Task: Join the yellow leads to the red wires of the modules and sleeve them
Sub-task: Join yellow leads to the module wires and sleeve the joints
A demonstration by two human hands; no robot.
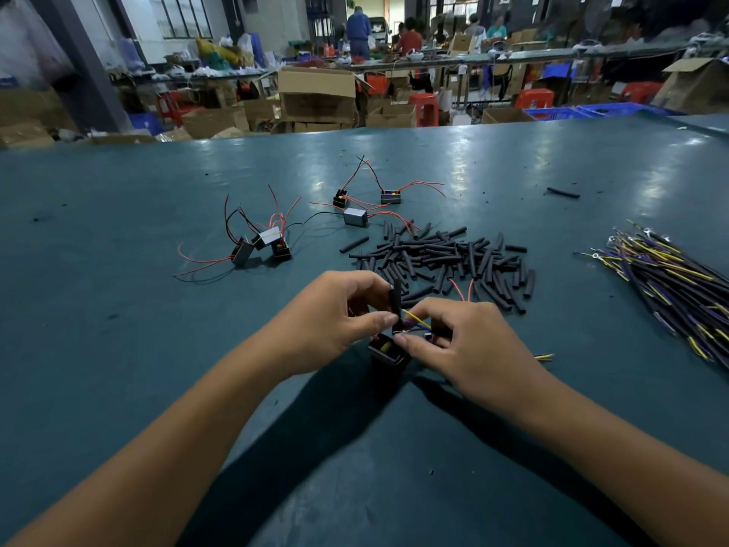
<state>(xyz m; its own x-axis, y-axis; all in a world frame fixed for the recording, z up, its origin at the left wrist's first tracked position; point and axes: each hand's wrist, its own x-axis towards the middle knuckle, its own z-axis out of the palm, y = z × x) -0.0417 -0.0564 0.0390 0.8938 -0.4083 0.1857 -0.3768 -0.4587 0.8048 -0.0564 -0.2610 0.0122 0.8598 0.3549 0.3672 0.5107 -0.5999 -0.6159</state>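
Observation:
My left hand pinches an upright black sleeve between thumb and fingers. My right hand pinches the yellow and purple leads just beside it. Under both hands a small black module rests on the table, and two red wire ends stick up behind my right hand. The joint itself is hidden by my fingers.
A heap of black sleeves lies just beyond my hands. A bundle of yellow and purple leads lies at the right. Two groups of modules with red and black wires sit farther back on the green table.

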